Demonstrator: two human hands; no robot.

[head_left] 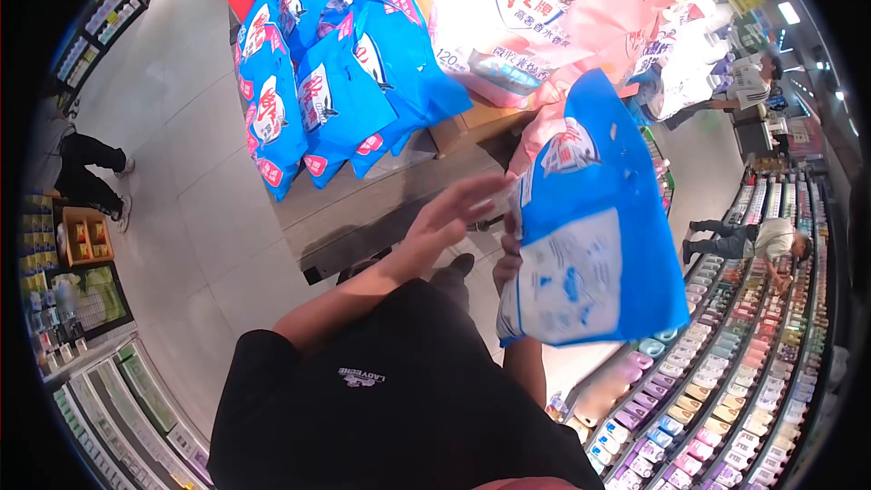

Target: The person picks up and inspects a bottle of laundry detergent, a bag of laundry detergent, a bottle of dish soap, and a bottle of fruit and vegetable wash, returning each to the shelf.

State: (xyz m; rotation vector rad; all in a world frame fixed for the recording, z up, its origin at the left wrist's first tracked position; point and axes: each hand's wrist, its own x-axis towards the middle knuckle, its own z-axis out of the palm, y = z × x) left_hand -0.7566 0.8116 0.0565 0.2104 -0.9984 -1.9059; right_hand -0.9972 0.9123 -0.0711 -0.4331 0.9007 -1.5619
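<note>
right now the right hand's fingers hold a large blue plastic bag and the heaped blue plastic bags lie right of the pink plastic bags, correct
Wrong side: the head view shows the heaped blue plastic bags left of the pink plastic bags. The right hand's fingers do hold the large blue plastic bag.

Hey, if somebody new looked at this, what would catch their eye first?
Probably the big blue bag held right of centre by the right hand. Next, the similar blue bags heaped left of centre near the top, beside the brightly lit pink packs.
</note>
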